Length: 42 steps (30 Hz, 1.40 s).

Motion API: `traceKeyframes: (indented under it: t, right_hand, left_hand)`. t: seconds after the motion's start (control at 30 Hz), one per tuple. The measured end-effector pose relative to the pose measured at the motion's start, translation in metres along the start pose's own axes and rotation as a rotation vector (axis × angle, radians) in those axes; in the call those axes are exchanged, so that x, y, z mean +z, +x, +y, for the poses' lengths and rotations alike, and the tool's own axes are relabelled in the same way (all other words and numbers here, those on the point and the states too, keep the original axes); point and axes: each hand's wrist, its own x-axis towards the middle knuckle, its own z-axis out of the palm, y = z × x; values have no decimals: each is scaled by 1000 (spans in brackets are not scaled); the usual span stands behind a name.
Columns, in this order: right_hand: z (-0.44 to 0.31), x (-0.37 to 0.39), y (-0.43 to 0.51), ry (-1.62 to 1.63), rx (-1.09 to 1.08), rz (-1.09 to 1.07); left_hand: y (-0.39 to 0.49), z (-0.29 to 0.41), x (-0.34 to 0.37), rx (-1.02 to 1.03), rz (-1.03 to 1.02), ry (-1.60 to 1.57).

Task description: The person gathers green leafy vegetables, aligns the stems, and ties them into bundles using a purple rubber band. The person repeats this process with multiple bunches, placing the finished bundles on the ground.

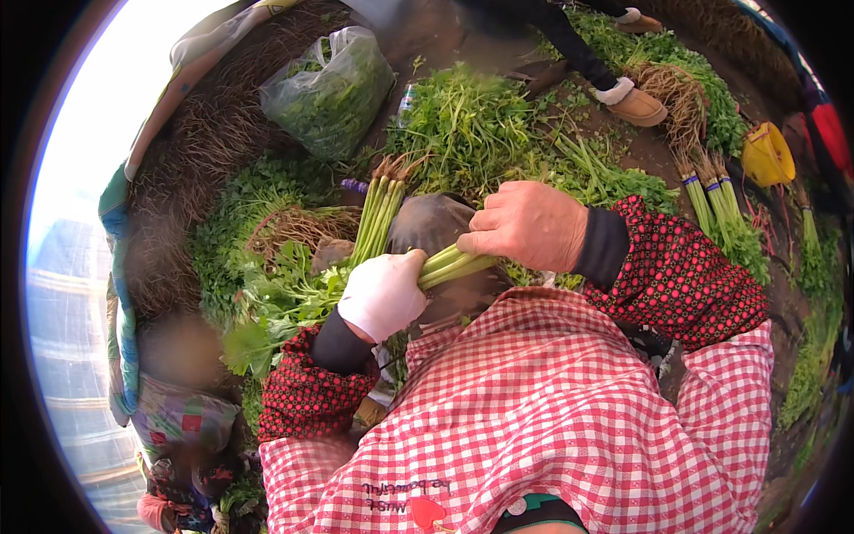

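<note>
My left hand (383, 294), partly covered in white cloth, is closed around a bunch of green celery-like stalks (454, 267) whose leaves spread out to the left. My right hand (527, 223) pinches the other end of these stalks with thumb and fingers, over my dark-covered knee. Just beyond my left hand, another group of stalks with roots (379, 220) points upward, away from me. A purple roll (354, 185) lies beside its root end. Loose leafy stems (467, 127) are heaped farther out.
A clear plastic bag of greens (330, 93) stands at the upper left. Tied bundles (717, 193) and a yellow bucket (768, 155) are at the right. A co-worker's shoe (637, 107) is near the top right; another person (187, 490) is at the lower left.
</note>
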Motion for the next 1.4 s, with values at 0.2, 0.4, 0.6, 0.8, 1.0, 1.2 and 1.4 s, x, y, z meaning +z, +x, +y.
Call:
traceKeyframes:
  t: [0.2,0.4,0.6,0.8,1.0,1.2,1.4]
  right_hand:
    - [0,7,-7,-97,-74,37]
    - [-6,37,-9,86,75,4]
    - [7,53,-8,242,845,31]
    - [37,33,-34,397,670,175]
    - [8,30,-18,1019,687,107]
    - [53,41,-57,1281,1174,536]
    - [19,38,-45,1732,774,312]
  left_hand:
    - [7,-6,12,9,-53,-21]
    - [12,-7,27,46,-20,31]
    - [4,4,34,11,81,98]
    - [-5,21,21,-119,94,113]
    - [-6,13,24,-45,105,86]
    - [0,-33,14,-19,-322,-802]
    - [6,-30,3,-162,-470,-1287]
